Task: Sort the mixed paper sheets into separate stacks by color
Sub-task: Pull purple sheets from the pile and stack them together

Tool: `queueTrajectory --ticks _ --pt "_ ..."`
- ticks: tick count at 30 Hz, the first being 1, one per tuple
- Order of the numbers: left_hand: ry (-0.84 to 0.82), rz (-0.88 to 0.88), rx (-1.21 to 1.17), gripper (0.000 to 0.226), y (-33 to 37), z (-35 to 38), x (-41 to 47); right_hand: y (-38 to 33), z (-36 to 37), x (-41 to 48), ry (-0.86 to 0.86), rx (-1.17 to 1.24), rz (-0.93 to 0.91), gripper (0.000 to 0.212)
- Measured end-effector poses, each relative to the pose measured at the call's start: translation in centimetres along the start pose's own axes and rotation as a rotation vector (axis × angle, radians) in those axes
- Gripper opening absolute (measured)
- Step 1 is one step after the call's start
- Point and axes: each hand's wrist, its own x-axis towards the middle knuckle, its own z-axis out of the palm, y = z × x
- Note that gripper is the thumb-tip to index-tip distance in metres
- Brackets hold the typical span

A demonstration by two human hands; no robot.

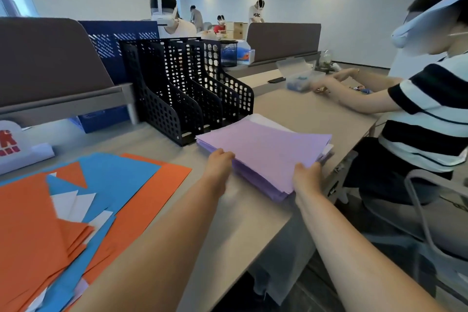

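Observation:
A thick stack of purple sheets [266, 149] lies on the desk near its right edge, with a few white sheets peeking out at its far side. My left hand [219, 162] grips the stack's near left edge. My right hand [307, 175] grips its near right corner, thumb on top. To the left, a mixed spread of orange sheets [27, 215], blue sheets [114, 175] and white sheets [73, 204] overlaps loosely across the desk.
A black perforated file rack [182, 91] stands just behind the purple stack. A person in a striped shirt [428, 109] sits close on the right, beside the desk edge [336, 170]. A grey divider [48, 58] runs along the back left.

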Motion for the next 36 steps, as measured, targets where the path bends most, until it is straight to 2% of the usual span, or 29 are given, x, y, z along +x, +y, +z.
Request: queueTrajectory --ticks 1,2,4,6,10,14,16,18,22,27,29,31,33,36 --pt "0.039 -0.011 0.048 0.009 0.0 -0.1 0.1 0.0 0.3 0.1 -0.025 -0.017 0.0 0.042" --pt "0.062 -0.027 0.08 0.011 -0.3 -0.1 0.2 0.0 0.4 0.1 -0.046 -0.035 0.003 0.045" --pt "0.048 -0.073 0.074 0.033 -0.7 0.1 0.6 0.0 0.5 0.1 -0.089 -0.097 0.005 0.049" --pt "0.036 -0.084 0.022 0.041 -0.9 0.5 0.8 0.2 0.3 0.2 -0.125 -0.127 0.006 0.048" --pt "0.043 -0.092 -0.061 0.039 -1.0 1.1 1.3 0.4 -0.3 0.1 -0.105 -0.115 0.013 0.051" --pt "0.041 -0.104 -0.156 0.023 -0.9 1.1 0.4 0.6 -0.6 -0.2 -0.132 -0.138 0.037 0.058" --pt "0.009 -0.116 -0.184 0.033 -0.9 1.0 -0.1 0.4 -0.7 -0.8 -0.13 -0.126 0.036 0.06" --pt "-0.005 -0.118 -0.177 0.043 -0.8 0.5 -0.7 -0.2 -0.6 -1.5 -0.099 -0.113 -0.008 0.06" --pt "-0.016 -0.071 -0.111 0.035 -0.2 -2.2 -2.7 -2.0 1.0 -4.6 -0.099 -0.098 -0.166 0.048" --pt "0.088 0.012 0.039 0.041 0.0 -10.4 -5.2 -2.4 6.9 -11.3 -0.342 -0.054 -0.263 0.029" --pt "0.2 0.064 0.115 0.045 0.1 -14.5 -6.4 -2.3 9.8 -14.2 -0.488 -0.065 -0.296 0.018" --pt "0.309 0.1 0.189 0.047 0.1 -18.9 -7.8 -2.3 12.9 -17.3 -0.694 -0.083 -0.285 0.02" --pt "0.426 0.123 0.329 0.05 -0.4 -23.5 -9.5 -2.3 15.9 -20.7 -0.94 -0.167 -0.253 0.019" --pt "0.592 0.065 0.678 0.056 -2.4 -30.4 -12.6 -1.7 20.0 -25.3 -1.178 -0.422 -0.415 0.018"
